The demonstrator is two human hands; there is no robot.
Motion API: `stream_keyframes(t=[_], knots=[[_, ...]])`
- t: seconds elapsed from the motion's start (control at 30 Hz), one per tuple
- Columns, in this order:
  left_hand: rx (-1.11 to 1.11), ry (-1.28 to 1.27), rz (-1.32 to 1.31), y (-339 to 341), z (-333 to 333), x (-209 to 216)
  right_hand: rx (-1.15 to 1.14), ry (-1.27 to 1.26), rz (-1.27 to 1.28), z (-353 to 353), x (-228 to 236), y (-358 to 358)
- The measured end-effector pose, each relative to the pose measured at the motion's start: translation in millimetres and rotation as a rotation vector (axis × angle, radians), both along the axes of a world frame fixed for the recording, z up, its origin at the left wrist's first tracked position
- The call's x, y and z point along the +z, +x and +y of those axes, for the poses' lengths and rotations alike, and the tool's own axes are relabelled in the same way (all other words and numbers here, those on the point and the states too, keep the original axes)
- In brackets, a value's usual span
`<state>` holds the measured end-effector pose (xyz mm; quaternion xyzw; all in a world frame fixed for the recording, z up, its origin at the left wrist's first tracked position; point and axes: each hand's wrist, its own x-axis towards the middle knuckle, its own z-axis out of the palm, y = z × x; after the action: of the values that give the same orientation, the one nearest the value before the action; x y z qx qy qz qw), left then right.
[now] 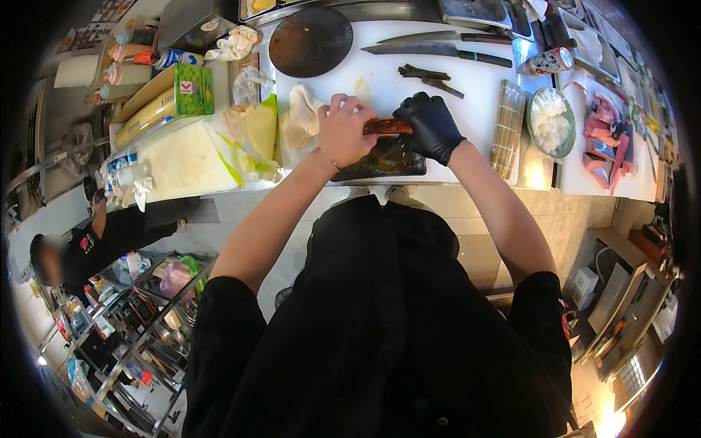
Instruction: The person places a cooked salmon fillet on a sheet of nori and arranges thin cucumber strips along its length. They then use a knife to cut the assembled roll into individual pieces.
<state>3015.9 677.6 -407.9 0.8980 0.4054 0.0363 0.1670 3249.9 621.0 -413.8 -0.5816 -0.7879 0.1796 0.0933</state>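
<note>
My bare left hand [345, 130] and my black-gloved right hand [431, 125] grip opposite ends of a glossy reddish-brown piece of food [388, 126], whose exact kind I cannot make out. It lies crosswise between them, above a dark, shiny rectangular plate or sheet [387, 160] at the near edge of the white cutting board [467, 109]. Fingers of both hands curl over the piece and hide its ends. Dark green-brown strips [425, 74] lie beyond my right hand. Left of my left hand is a crumpled whitish cloth [301, 117].
Two long knives [431, 49] and a round dark plate [310, 42] occupy the far side. On the right are a bamboo rolling mat [505, 128], a bowl of white rice [550, 120] and pink fish pieces [607, 139]. A green-yellow box [164, 102] stands left. Another person [109, 241] is at far left.
</note>
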Motion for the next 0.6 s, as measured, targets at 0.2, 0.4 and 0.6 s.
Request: stream_keyframes(t=[0.2,0.4,0.6], knots=[[0.014,0.157,-0.158,-4.7,-18.7,-2.2,-0.037,0.092,0.076,-10.8,-6.2,0.2],[0.017,0.144,-0.206,-4.9,-11.7,-16.3,-0.071,0.077,0.075,-16.3,-7.0,7.8],[-0.004,0.083,-0.160,-0.9,-7.1,-0.5,-0.243,0.107,0.186,-38.6,1.7,84.1]])
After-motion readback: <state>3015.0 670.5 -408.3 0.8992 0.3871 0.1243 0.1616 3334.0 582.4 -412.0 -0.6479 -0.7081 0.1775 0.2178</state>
